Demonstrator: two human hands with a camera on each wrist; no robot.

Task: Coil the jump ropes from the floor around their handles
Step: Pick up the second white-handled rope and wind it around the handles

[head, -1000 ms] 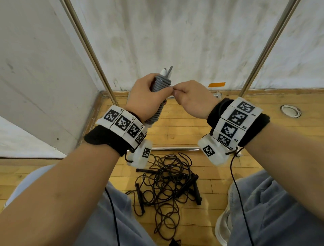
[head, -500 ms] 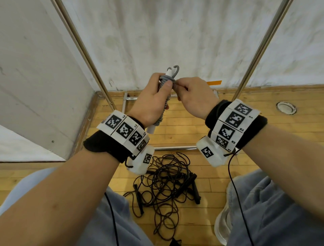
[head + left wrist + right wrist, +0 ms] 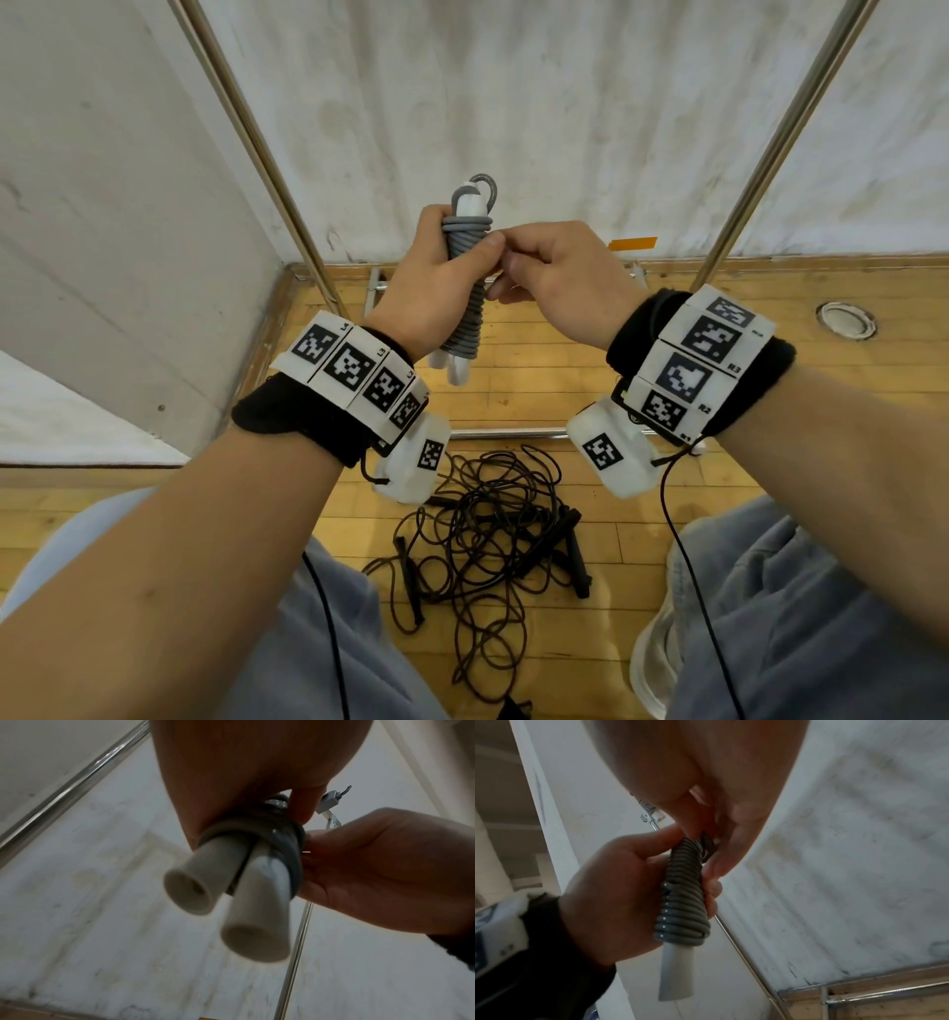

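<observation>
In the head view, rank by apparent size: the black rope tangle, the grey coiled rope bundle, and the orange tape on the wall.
1. Black rope tangle
2. Grey coiled rope bundle, though it is nearer the camera
3. Orange tape

Gym: wood floor (image 3: 539, 390), jump ropes (image 3: 493, 529).

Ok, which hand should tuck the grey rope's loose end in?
Right, probably. The right hand already pinches at the top wraps of the grey rope, while the left hand grips the coiled white handles and has to keep them steady.
</observation>
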